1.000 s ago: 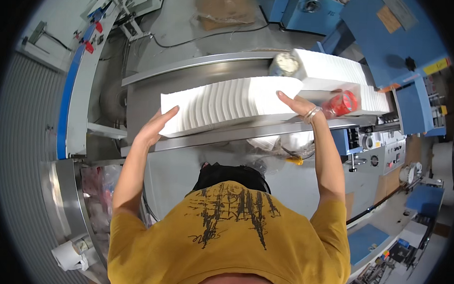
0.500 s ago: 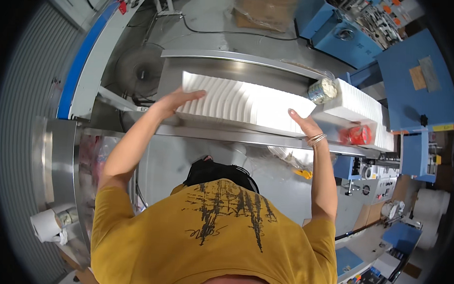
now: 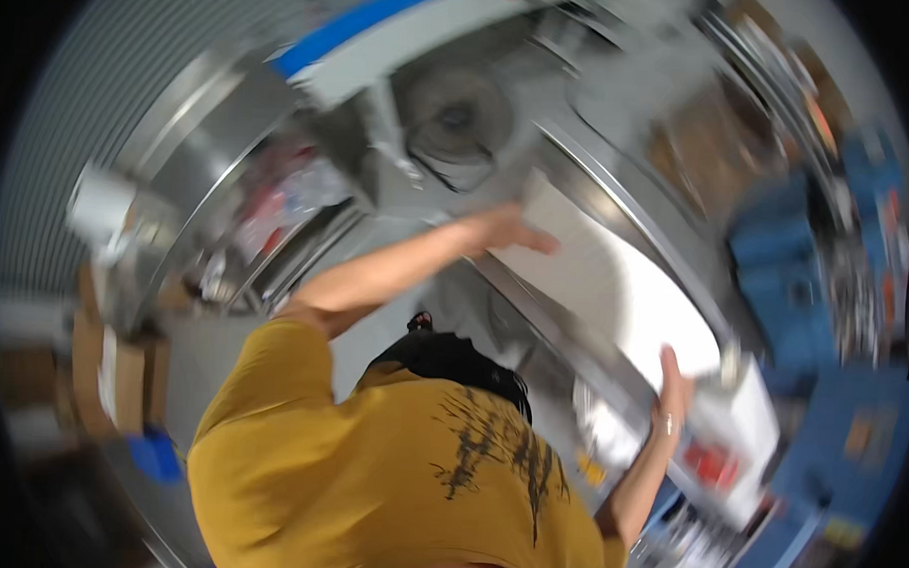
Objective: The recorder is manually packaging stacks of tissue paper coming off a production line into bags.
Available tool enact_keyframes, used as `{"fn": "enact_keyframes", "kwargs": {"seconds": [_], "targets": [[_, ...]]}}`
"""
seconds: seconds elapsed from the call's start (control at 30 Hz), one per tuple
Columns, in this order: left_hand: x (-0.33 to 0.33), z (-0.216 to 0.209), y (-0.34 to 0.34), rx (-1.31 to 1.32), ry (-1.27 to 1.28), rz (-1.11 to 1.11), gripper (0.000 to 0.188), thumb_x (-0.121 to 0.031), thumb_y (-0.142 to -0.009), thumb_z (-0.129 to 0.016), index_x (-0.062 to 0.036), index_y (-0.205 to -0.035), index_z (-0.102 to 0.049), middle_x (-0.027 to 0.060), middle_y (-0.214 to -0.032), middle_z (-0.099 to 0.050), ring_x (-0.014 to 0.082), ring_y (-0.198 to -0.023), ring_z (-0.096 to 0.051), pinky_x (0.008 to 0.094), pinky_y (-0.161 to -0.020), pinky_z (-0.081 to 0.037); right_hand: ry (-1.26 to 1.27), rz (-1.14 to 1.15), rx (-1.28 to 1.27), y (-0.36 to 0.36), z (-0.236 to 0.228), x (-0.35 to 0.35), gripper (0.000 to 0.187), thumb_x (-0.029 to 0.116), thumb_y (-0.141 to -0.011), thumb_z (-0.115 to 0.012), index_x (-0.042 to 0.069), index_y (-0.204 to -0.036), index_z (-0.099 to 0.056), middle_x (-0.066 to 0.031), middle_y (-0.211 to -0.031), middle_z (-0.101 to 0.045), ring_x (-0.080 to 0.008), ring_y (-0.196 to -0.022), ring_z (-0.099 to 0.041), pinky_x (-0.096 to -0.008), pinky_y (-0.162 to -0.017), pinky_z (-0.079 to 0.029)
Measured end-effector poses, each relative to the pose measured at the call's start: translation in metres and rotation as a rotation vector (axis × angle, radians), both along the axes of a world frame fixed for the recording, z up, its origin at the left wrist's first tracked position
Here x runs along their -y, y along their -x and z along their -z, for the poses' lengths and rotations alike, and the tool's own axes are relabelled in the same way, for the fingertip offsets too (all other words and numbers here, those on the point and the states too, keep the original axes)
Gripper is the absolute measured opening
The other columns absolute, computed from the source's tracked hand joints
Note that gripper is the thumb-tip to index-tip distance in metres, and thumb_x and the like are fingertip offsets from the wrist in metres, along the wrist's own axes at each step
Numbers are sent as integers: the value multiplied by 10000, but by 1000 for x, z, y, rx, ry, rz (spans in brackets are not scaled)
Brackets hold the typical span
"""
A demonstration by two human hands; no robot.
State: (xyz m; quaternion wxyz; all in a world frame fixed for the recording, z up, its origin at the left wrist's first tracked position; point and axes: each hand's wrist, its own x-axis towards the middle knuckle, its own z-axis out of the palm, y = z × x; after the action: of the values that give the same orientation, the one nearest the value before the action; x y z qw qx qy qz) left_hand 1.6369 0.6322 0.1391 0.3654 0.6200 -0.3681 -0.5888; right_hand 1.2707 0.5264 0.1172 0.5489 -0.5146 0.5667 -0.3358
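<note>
A long row of white, thin paper-like pieces packed face to face (image 3: 605,274) lies in the metal trough (image 3: 637,205) in front of me; motion blurs the separate pieces. My left hand (image 3: 504,231) grips its far-left end, thumb on top and the other fingers hidden. At the opposite end my right hand (image 3: 675,387) presses against the near side, thumb up. Beyond the right hand sits another white stack (image 3: 760,415), with a red roll-like thing (image 3: 710,465) beside it.
A round fan (image 3: 455,114) stands past the trough's left end. Blue machinery (image 3: 785,281) is on the right. To the left are a steel bench (image 3: 206,90), plastic-wrapped goods (image 3: 287,198), a white roll (image 3: 102,210) and cardboard boxes (image 3: 121,373).
My view has swung round to the left, so the trough now slants down to the right. Both hands stay on the white row; the picture has become blurred.
</note>
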Motion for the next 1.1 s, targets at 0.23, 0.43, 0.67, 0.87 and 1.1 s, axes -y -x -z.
{"fn": "enact_keyframes", "kwargs": {"seconds": [0.23,0.43,0.67,0.87,1.1], "targets": [[-103,-14,-98,-148,466,-525,663,-177,-735,-819,-25,-1286,-482,86,-1138,-625,201,-1044,-601,335,-934,-476,334,-504,156,-160,-61,9,658,156,-820,-708,-54,-1356,-388,-128,-1334,-482,-242,-1216,-466,-349,-1052,-336],[-237,-28,-217,43,478,-801,784,-231,-721,-788,-11,-1360,-391,130,-1288,-510,223,-1222,-456,337,-1031,-361,259,-784,267,-374,-61,-41,648,175,-756,-765,-56,-1285,-471,-120,-1231,-552,-223,-1123,-522,-333,-982,-386],[-404,-14,-339,30,213,-1166,797,-342,-767,-757,6,-1381,-387,171,-1362,-468,270,-1276,-426,373,-1068,-326,-99,-1316,358,-627,-30,-148,548,159,-776,-747,-9,-1248,-524,-76,-1139,-607,-187,-1031,-574,-311,-903,-446],[-501,34,-415,-147,-72,-1357,884,-545,-788,-653,-24,-1430,-338,189,-1455,-362,294,-1353,-332,382,-1114,-240,-206,-1551,18,-824,28,-209,530,378,-830,-707,34,-1212,-579,-78,-1141,-619,-184,-1052,-571,-340,-927,-441],[-489,-22,-431,316,-729,-911,986,-786,-804,-362,18,-1372,-424,187,-1373,-479,288,-1304,-430,368,-1087,-325,427,-2130,-640,-1041,23,-245,969,768,-715,-577,11,-1316,-508,-185,-1266,-558,-300,-1148,-534,-397,-1004,-387]]}}
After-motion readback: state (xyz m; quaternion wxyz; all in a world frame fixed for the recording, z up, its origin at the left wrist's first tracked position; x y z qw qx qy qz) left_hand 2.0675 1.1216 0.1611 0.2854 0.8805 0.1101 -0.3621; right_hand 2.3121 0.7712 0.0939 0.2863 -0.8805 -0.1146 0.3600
